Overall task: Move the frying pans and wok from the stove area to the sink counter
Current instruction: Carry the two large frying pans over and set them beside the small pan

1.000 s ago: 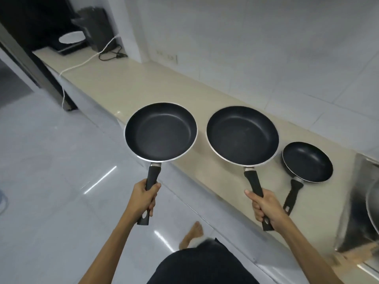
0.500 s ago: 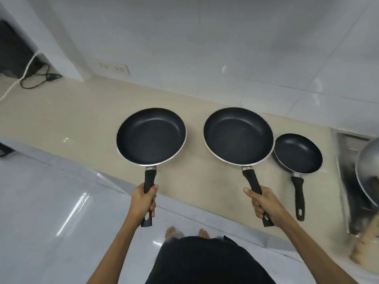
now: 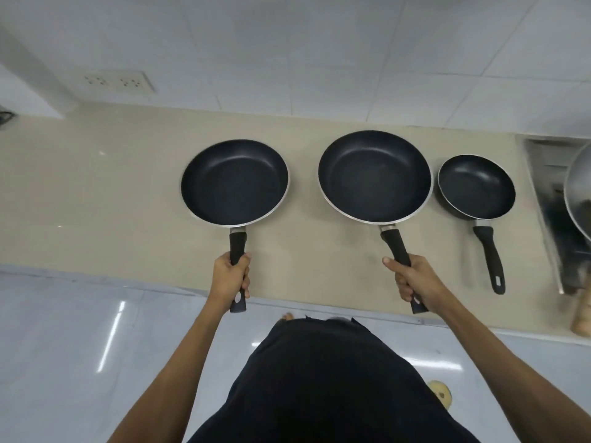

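My left hand (image 3: 231, 279) grips the black handle of a medium black frying pan (image 3: 235, 182), held over the beige counter (image 3: 96, 193). My right hand (image 3: 412, 279) grips the handle of a larger black frying pan (image 3: 374, 176), just right of the first. A small black frying pan (image 3: 476, 187) rests on the counter further right, its handle pointing toward me, touched by neither hand. The rim of a steel wok (image 3: 577, 193) shows at the right edge, over the metal sink (image 3: 543, 174).
A white tiled wall (image 3: 319, 52) with a double socket (image 3: 118, 81) backs the counter. The counter's front edge runs across at hand level, with glossy floor (image 3: 80, 362) below. A wooden handle (image 3: 580, 318) juts out at the right edge.
The view has swung from slanted along the counter to square onto it. Both held pans have come in over the counter and lower; the small pan has stayed put.
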The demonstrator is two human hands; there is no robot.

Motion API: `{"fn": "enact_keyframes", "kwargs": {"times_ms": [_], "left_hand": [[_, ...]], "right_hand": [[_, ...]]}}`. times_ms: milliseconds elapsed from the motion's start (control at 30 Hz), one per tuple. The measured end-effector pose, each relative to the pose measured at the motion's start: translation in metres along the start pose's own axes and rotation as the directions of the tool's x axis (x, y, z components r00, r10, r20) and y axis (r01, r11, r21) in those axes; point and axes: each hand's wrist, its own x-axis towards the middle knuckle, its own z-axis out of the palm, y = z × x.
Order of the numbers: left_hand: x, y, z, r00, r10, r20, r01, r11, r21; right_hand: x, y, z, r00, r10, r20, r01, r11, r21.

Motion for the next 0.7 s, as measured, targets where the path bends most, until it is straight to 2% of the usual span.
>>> {"fn": "enact_keyframes", "kwargs": {"times_ms": [700], "left_hand": [[0.070, 0.007, -0.041, 0.996, -0.002, 0.091, -0.008, 0.994, 0.112]], "right_hand": [[0.039, -0.009, 0.057, 0.999, 0.048, -0.007, -0.048, 0.999, 0.016]]}}
